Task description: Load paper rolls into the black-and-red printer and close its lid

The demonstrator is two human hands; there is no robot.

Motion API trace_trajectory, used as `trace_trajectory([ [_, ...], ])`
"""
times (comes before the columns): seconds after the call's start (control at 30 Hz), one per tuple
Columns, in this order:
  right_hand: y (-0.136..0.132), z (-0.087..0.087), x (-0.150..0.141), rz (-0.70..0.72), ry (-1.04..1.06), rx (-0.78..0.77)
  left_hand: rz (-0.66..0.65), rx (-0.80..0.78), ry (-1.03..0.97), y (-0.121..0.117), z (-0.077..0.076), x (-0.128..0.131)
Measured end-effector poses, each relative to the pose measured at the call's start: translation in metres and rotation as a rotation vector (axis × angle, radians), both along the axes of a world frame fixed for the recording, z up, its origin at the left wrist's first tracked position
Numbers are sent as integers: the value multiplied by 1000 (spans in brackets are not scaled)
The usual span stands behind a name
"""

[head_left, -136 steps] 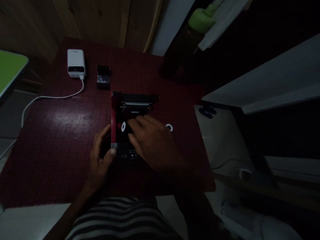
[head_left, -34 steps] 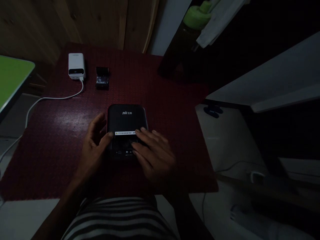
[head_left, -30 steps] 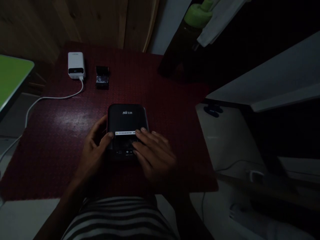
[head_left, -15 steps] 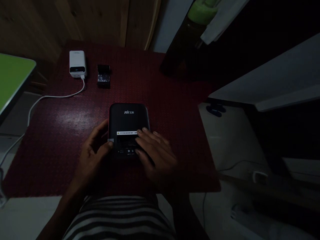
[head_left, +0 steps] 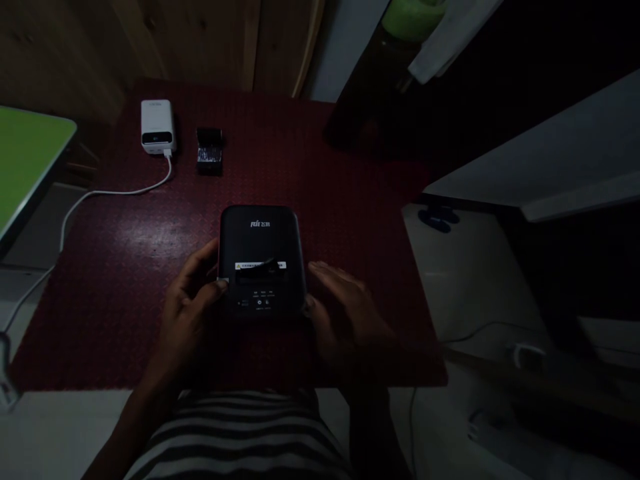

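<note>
A small black printer (head_left: 261, 257) with its lid closed sits in the middle of the dark red table (head_left: 125, 253). It shows a white logo on top, a yellow-and-white label strip and a row of small buttons at the near end. My left hand (head_left: 193, 310) cups the printer's left side, thumb on its near left corner. My right hand (head_left: 345, 310) lies beside the printer's right side with fingers stretched out, its thumb close to the near right corner.
A white power bank (head_left: 157, 126) with a white cable (head_left: 95, 197) stands at the far left of the table, a small black object (head_left: 209, 151) beside it. A green surface (head_left: 25, 157) lies left. Pale furniture (head_left: 465, 280) stands right.
The printer's lid, open 4.5 s ago with a white roll inside, is closed. In the last second my right hand slid off the button panel to the printer's right side.
</note>
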State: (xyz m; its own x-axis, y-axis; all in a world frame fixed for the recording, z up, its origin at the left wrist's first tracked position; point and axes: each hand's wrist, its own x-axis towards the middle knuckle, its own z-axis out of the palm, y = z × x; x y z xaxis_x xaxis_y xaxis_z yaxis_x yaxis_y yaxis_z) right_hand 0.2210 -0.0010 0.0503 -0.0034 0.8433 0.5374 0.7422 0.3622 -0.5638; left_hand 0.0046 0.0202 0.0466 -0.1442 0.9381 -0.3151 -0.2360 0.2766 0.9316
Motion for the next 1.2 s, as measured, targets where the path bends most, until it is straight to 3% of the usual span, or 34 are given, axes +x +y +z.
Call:
trace_trajectory([
  [0.2,5,6,-2,38,-16,60,2,14,70,0,1,3],
  [0.37,37,13,-4,273,-106,61,-21,79,135,0,0,3],
  [0.5,79,36,-19,436,-403,-244,-56,138,136,-2,-5,-2],
  [0.6,100,56,-39,397,-632,-476,-83,154,116,-2,-11,-5],
  [0.7,110,65,-54,362,-751,-561,-105,150,89,-3,-13,-7],
  [0.87,110,57,-51,410,-682,-530,-109,156,91,-2,-14,-7],
  [1.03,95,46,-32,552,-245,-425,-134,169,67,-1,-19,-11],
  [1.13,90,43,-24,520,-97,-435,-141,178,61,-1,-22,-12],
  [1.2,93,44,-25,476,-166,-507,-134,178,50,-1,-22,-12],
])
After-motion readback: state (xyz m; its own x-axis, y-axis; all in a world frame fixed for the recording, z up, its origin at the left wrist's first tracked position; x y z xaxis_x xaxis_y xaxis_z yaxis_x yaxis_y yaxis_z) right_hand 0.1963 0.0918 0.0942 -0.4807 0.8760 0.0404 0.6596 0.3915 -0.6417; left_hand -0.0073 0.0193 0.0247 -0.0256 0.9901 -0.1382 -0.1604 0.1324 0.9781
